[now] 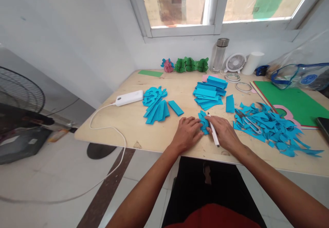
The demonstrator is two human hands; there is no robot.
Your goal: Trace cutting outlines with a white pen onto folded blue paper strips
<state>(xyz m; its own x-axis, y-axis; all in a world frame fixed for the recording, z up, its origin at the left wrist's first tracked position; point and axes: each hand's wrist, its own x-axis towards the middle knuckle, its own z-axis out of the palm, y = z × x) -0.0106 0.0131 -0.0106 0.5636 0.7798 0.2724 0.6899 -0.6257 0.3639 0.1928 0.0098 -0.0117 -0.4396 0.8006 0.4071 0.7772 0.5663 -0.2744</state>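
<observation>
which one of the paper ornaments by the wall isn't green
The leftmost ornament: its body is pink, with blue pieces sticking out, while the other three are green.

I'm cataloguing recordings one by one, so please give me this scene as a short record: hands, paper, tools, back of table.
Left hand: resting flat, fingers at a small cut blue paper piece
Right hand: holding a slim white pen beside that piece
Paper beyond hands: pile of folded blue paper strips
Paper at right: heap of blue paper scraps
Tool on heap: small scissors
Back of table: three green paper ornaments, small white fan
</observation>
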